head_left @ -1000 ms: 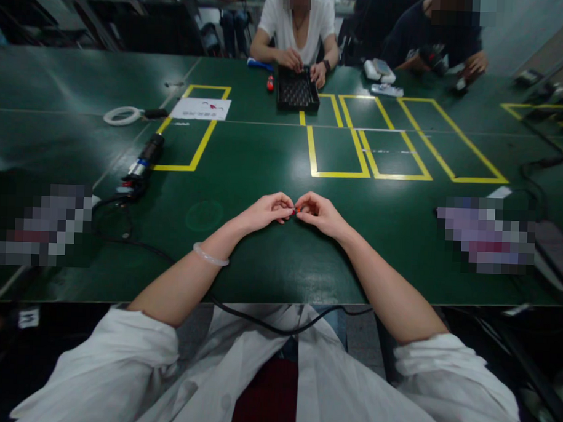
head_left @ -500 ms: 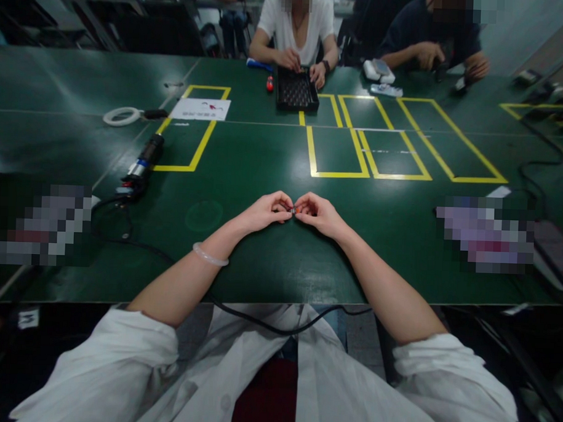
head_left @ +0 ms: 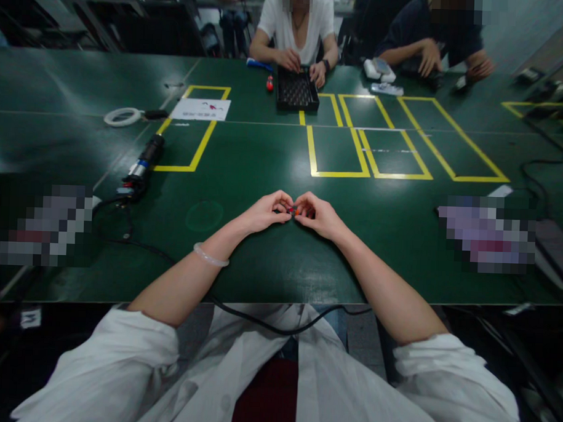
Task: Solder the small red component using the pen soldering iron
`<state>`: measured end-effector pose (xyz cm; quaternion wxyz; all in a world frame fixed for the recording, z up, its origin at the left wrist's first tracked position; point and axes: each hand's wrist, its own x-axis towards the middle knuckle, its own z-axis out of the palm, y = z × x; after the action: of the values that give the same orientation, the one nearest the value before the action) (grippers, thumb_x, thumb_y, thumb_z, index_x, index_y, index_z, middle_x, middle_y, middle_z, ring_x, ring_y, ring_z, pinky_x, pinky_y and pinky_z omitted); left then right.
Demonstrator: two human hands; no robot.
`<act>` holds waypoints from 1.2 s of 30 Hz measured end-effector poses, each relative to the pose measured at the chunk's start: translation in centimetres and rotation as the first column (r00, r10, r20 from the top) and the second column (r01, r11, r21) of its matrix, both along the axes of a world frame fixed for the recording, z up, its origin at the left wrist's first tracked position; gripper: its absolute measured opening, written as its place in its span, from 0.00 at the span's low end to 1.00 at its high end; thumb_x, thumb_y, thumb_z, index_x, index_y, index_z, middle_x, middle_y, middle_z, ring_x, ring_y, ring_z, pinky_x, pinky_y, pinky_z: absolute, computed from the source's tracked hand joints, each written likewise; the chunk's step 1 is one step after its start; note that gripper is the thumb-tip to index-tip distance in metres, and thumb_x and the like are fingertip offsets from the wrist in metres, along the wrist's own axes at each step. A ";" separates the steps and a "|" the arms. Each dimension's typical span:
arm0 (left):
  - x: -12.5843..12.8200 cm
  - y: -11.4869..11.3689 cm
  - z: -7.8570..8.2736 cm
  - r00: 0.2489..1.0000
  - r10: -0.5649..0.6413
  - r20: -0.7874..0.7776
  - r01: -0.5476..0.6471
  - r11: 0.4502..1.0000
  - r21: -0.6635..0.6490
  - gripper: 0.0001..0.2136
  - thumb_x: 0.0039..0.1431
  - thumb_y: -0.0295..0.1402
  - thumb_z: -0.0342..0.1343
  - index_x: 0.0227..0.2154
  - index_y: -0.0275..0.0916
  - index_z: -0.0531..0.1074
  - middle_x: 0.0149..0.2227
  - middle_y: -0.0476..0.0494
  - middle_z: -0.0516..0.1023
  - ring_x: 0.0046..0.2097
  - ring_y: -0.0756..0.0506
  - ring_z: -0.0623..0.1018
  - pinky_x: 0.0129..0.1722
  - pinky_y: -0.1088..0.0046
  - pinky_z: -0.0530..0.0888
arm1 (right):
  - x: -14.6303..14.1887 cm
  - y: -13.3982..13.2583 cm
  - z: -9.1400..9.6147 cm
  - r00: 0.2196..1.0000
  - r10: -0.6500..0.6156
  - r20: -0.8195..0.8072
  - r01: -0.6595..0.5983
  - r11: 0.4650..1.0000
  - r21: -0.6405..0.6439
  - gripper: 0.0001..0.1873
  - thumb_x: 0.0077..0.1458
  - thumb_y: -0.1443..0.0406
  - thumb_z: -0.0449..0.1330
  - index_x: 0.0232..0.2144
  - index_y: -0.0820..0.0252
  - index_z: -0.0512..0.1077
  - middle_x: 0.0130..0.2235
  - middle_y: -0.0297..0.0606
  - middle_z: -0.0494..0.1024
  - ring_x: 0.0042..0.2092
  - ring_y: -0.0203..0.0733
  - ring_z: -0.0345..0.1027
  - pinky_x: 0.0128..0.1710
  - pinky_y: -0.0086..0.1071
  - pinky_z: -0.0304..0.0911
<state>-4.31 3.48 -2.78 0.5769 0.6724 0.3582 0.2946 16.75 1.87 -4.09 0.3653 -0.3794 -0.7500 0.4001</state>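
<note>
My left hand (head_left: 268, 211) and my right hand (head_left: 316, 212) meet fingertip to fingertip over the green table (head_left: 279, 266). Pinched between them is a small dark part with red and orange on it (head_left: 292, 210). Fingers cover most of this part, so its kind cannot be made out. Both hands are closed, thumbs and forefingers pressed on it from either side. A pale bracelet (head_left: 210, 256) circles my left wrist.
Yellow tape outlines (head_left: 338, 175) mark the table beyond my hands. A black cylindrical tool with a cable (head_left: 147, 154) and a white sheet (head_left: 202, 109) lie to the left. Across the table a person works at a black tray (head_left: 297, 106); another sits right of them.
My hands stay almost in place, and the small part shows slightly more red between the fingertips. Across the table, the person at the right has shifted their hands.
</note>
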 end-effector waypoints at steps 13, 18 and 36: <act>-0.1 0.1 0.0 1.000 -0.006 -0.009 0.006 0.999 0.035 0.18 0.48 0.29 0.66 0.41 0.34 0.68 0.41 0.44 0.72 0.38 0.52 0.73 0.38 0.75 0.71 | 0.1 0.0 0.1 0.997 -0.011 0.073 0.008 0.999 0.050 0.07 0.53 0.66 0.61 0.35 0.57 0.66 0.30 0.31 0.71 0.30 0.35 0.64 0.32 0.30 0.60; -0.1 0.1 0.0 1.000 -0.003 -0.007 0.003 0.999 0.038 0.17 0.49 0.28 0.65 0.41 0.33 0.68 0.41 0.45 0.72 0.37 0.53 0.74 0.38 0.76 0.71 | 0.2 0.2 -0.1 1.000 -0.009 0.015 0.010 1.000 -0.030 0.09 0.53 0.63 0.62 0.37 0.58 0.69 0.30 0.32 0.74 0.30 0.35 0.65 0.31 0.30 0.61; -0.2 0.0 0.5 0.999 -0.004 -0.034 0.004 1.000 -0.019 0.15 0.55 0.37 0.64 0.39 0.33 0.70 0.33 0.46 0.74 0.33 0.52 0.74 0.33 0.75 0.73 | 0.2 0.0 -0.1 1.000 -0.021 0.017 0.021 1.000 -0.019 0.09 0.56 0.61 0.62 0.38 0.59 0.71 0.31 0.32 0.74 0.30 0.35 0.64 0.31 0.30 0.59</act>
<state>-4.47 3.44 -2.29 0.5779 0.6723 0.3693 0.2786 16.96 1.91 -4.19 0.3595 -0.3941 -0.7451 0.4002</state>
